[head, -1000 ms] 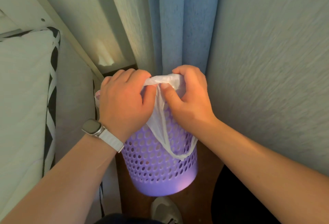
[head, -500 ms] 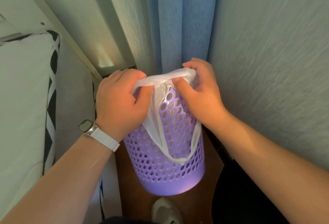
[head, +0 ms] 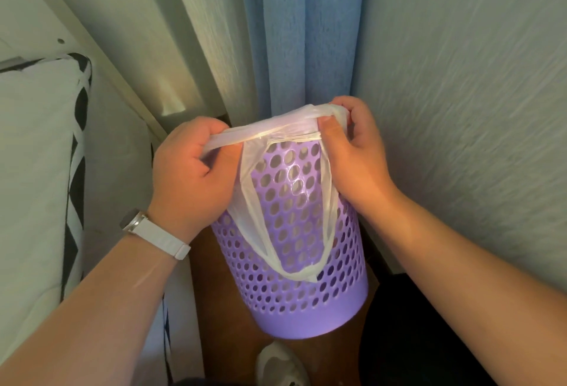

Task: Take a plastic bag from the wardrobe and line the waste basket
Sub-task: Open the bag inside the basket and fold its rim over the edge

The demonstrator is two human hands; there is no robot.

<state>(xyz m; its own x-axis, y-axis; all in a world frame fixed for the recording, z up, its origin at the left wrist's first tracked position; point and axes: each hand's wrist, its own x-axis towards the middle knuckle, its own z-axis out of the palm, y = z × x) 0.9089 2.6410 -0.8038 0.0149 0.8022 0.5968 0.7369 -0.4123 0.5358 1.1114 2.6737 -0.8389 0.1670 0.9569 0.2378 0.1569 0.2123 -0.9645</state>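
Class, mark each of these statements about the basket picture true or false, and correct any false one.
1. Both hands grip the plastic bag at the basket's top. True.
2. The waste basket is solid green. False: it is purple with round holes.
3. A white-strapped watch sits on the left wrist. True.
4. The bag's handle loop hangs inside the basket. False: it drapes down the outside.
5. A blue curtain hangs behind the basket. True.

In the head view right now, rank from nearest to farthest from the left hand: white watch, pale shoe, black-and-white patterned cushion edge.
From the left hand:
1. White-strapped wristwatch, on that same wrist.
2. Black-and-white patterned cushion edge, off to the left.
3. Pale shoe, on the floor at the bottom edge.
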